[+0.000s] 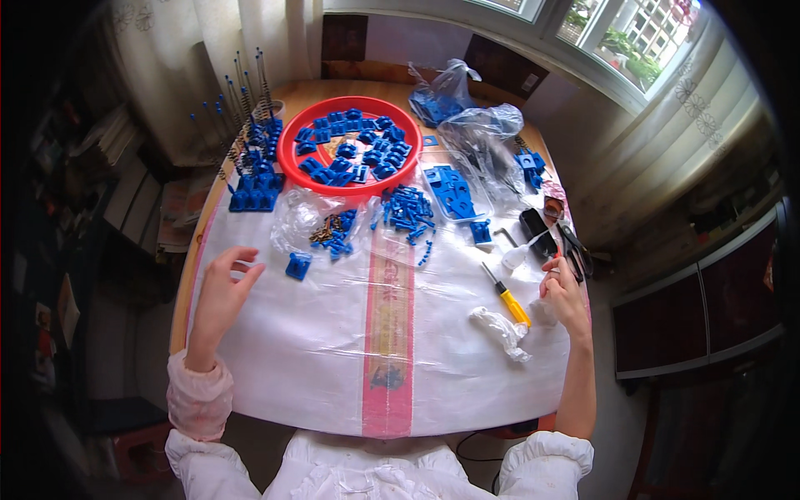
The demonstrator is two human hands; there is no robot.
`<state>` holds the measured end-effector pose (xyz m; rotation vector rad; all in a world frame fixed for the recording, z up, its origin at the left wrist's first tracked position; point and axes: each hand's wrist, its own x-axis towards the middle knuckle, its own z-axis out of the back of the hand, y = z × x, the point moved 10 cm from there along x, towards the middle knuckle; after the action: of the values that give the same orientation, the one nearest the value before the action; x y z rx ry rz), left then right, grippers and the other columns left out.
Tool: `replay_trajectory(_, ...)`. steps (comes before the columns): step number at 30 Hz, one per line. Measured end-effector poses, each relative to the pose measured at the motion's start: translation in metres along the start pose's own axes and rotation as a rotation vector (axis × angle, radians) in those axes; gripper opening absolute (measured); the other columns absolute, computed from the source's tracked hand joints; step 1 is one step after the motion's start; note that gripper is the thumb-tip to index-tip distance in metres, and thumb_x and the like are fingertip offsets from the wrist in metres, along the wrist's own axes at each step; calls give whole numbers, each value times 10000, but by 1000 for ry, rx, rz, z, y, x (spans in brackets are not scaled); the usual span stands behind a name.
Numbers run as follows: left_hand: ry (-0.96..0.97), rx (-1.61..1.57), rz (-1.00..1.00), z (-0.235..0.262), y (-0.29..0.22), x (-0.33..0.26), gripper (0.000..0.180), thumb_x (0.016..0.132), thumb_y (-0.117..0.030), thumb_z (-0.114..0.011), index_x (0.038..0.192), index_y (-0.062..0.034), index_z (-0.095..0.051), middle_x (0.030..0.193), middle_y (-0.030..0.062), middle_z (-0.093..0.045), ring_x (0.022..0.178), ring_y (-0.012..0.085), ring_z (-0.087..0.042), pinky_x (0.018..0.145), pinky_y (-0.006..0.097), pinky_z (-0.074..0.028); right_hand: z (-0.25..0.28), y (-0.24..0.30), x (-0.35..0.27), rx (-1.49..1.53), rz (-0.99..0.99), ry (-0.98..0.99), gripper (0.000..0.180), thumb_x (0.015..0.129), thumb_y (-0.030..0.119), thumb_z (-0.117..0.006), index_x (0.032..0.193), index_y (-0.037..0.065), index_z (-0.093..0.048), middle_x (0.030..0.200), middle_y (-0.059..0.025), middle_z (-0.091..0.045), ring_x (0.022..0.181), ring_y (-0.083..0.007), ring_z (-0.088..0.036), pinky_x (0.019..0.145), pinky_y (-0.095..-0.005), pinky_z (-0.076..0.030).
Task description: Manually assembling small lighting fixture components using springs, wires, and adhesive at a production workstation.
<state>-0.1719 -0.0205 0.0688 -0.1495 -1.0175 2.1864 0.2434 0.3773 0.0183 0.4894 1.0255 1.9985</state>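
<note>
Now my left hand rests open-fingered near a small blue part; right hand, fingers loosely curled and empty, sits beside the screwdriver, whose tip points up-left across the white-covered tabletop.

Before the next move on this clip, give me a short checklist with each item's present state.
1. Left hand free: ok, open, fingers spread, holding nothing.
2. Blue part within reach of the left hand: ok, it lies on the sheet just right of the fingertips, not touched.
3. Right hand free: cannot tell, fingers curl near a small white piece; a grip is unclear.
4. Screwdriver at hand: ok, it lies loose on the sheet left of the right hand.
5. Red tray stocked: ok, many blue parts inside.
6. Sheet before the person: ok, flat.
</note>
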Motion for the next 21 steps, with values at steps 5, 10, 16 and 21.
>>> replay_trajectory(5,127,-35,-8,-39,9,11,310,821,-152,-790,1054,40,-720,904,124,-728,748,176,-684,697,284,-548,9,9,4,-120,103,-118,198,873,2,-511,1066,6,-550,878,-87,-628,849,-185,-634,829,-344,-485)
replay_trajectory(10,117,-6,-48,-52,-2,20,275,804,-144,-802,998,41,-741,865,122,-724,675,156,-647,644,278,-521,48,22,2,-88,136,-365,111,930,35,-578,1029,-15,-594,818,-51,-630,766,-120,-607,745,-286,-500)
replay_trajectory(16,59,-42,-52,-57,0,25,213,796,-130,-800,927,32,-756,802,112,-714,625,150,-624,602,286,-502,49,68,-41,60,186,-383,92,907,-24,-603,984,17,-629,752,8,-575,695,-44,-539,610,-219,-413)
replay_trajectory(21,70,29,-121,-63,-15,11,162,785,-114,-799,868,15,-748,785,106,-706,594,162,-619,578,298,-497,0,107,-71,-167,239,-179,170,848,-38,-647,1007,20,-661,796,-42,-627,677,-85,-545,623,-248,-440)
